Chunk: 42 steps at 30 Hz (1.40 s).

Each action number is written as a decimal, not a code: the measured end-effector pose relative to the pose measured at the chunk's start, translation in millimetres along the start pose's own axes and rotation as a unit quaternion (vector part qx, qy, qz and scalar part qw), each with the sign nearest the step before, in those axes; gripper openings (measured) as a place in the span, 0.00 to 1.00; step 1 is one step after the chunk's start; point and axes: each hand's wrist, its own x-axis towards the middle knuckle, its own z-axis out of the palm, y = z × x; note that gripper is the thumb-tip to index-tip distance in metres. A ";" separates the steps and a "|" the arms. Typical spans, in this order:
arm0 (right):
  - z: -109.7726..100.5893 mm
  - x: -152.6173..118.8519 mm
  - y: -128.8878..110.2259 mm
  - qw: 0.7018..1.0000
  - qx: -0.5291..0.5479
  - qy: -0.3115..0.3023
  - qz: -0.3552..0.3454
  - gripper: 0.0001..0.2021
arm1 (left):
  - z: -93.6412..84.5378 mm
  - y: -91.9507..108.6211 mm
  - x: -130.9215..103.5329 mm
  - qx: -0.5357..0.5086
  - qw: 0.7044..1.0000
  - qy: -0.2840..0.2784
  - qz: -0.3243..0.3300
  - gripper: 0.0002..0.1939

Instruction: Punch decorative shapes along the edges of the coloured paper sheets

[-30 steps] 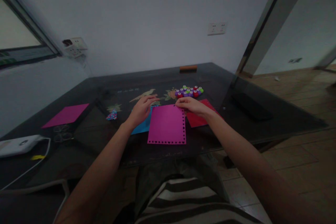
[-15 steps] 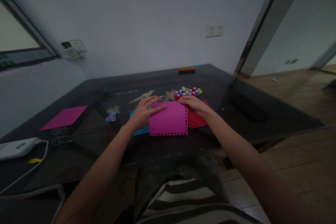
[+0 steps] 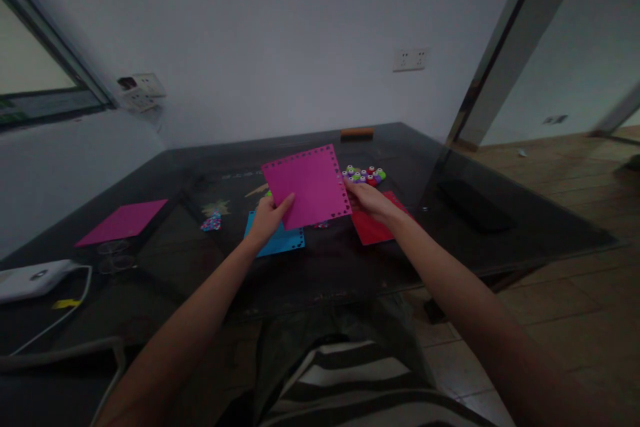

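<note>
A magenta sheet of paper [image 3: 307,187] with small punched shapes along its edges is held up over the table. My left hand [image 3: 269,217] grips its lower left corner, thumb across the front. My right hand [image 3: 369,200] pinches its right edge, with the fingers partly behind it. Below the left hand lies a blue sheet [image 3: 281,241] with punched edges. Under the right hand is a red sheet [image 3: 373,228]. Behind the right hand sits a cluster of small red, green and purple punches [image 3: 371,176], partly covered by the magenta sheet.
On the dark glossy table [image 3: 340,273], another magenta sheet [image 3: 123,221] lies at left, near a small heap of colourful bits [image 3: 211,221]. A white device [image 3: 35,281] with a cable is at far left. A black object [image 3: 473,205] lies right; an orange-brown bar [image 3: 357,133] is at the back.
The magenta sheet has been lifted off the table and tilted, uncovering more of the blue and red sheets. My left hand has moved from lying over the sheet to gripping its corner.
</note>
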 end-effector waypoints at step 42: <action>-4.3 2.8 -2.5 0.987 0.004 0.111 -0.120 0.12 | 9.7 9.3 -9.2 -0.063 0.991 -0.094 -0.070 0.22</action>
